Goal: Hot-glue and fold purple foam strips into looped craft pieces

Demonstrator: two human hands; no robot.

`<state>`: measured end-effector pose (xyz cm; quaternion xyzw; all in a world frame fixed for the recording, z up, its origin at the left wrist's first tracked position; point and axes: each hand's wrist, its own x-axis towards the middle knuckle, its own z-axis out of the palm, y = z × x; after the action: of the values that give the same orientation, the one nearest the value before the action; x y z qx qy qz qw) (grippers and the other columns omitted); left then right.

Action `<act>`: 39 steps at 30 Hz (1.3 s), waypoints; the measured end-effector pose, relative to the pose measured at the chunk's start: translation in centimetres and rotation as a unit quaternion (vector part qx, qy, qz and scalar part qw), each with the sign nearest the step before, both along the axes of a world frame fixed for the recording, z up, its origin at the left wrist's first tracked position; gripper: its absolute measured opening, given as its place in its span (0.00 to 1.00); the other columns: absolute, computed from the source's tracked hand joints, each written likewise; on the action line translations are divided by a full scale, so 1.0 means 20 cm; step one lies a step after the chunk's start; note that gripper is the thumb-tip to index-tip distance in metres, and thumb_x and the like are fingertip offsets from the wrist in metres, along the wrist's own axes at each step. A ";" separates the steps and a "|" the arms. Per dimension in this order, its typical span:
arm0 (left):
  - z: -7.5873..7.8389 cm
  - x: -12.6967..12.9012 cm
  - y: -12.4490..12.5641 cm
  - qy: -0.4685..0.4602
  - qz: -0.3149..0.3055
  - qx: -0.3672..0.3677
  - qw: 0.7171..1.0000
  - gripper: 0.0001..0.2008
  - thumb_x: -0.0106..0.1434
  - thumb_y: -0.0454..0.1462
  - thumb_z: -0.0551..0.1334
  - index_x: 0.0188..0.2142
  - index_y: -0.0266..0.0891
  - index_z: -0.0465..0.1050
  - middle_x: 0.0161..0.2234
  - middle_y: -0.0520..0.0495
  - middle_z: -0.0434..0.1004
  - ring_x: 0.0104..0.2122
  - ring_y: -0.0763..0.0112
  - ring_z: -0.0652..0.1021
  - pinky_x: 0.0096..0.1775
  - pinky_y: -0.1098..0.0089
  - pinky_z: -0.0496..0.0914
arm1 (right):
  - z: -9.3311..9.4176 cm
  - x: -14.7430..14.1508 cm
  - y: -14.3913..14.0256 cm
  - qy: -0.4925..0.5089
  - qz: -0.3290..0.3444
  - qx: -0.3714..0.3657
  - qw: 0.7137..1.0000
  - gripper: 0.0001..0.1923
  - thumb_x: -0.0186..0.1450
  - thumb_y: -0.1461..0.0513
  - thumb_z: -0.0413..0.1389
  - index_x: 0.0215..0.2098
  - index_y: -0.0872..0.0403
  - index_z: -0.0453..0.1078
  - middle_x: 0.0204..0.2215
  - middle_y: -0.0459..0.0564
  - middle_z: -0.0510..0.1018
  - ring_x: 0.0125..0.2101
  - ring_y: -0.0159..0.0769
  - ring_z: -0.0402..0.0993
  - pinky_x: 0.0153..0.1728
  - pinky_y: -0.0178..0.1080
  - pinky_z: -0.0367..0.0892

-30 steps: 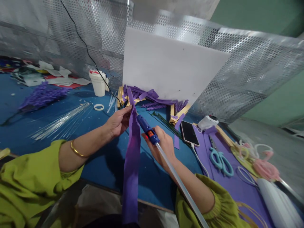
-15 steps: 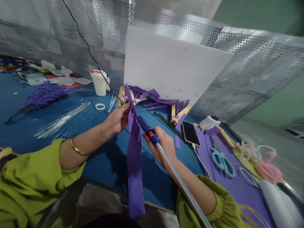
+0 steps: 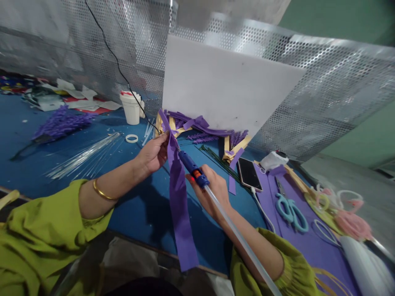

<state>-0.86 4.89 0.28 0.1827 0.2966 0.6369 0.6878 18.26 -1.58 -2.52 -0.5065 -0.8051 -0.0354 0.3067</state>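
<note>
The left hand (image 3: 152, 154) pinches the top of a long purple strip (image 3: 180, 201) above the blue worktop (image 3: 138, 213), the right hand (image 3: 212, 193) grips a glue gun (image 3: 193, 167) at its upper edge, gluing apparently just begun.

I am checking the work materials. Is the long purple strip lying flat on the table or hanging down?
Hanging. The left hand pinches the purple strip at its top, and its lower end drops past the blue table edge.

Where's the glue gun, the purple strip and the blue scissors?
glue gun (image 3: 191, 167), head view, on its blue barrel above the orange band.
purple strip (image 3: 182, 209), head view, on the middle of the hanging length.
blue scissors (image 3: 291, 212), head view, on the handle loops.
</note>
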 end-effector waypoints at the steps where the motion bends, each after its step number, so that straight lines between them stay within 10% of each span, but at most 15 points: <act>1: 0.00 0.00 0.00 0.002 0.004 -0.002 1.000 0.09 0.70 0.32 0.58 0.35 0.35 0.76 0.23 0.50 0.78 0.22 0.74 0.78 0.27 0.75 0.74 | 0.00 0.00 0.00 0.002 0.000 -0.003 1.000 0.15 0.69 0.50 0.51 0.29 0.49 0.59 0.23 0.45 0.71 0.23 0.37 0.70 0.25 0.36 0.55; 39: 0.00 -0.04 0.05 0.034 0.014 0.020 0.999 0.16 0.72 0.36 0.57 0.27 0.36 0.72 0.20 0.52 0.73 0.18 0.80 0.73 0.25 0.79 0.69 | 0.01 -0.01 -0.01 0.087 0.002 -0.077 0.993 0.14 0.67 0.50 0.52 0.29 0.49 0.59 0.25 0.45 0.70 0.25 0.36 0.66 0.28 0.36 0.55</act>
<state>-1.67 5.92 0.33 0.2139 0.3100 0.6454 0.6645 17.97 -1.72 -2.39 -0.5281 -0.7767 0.0711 0.3358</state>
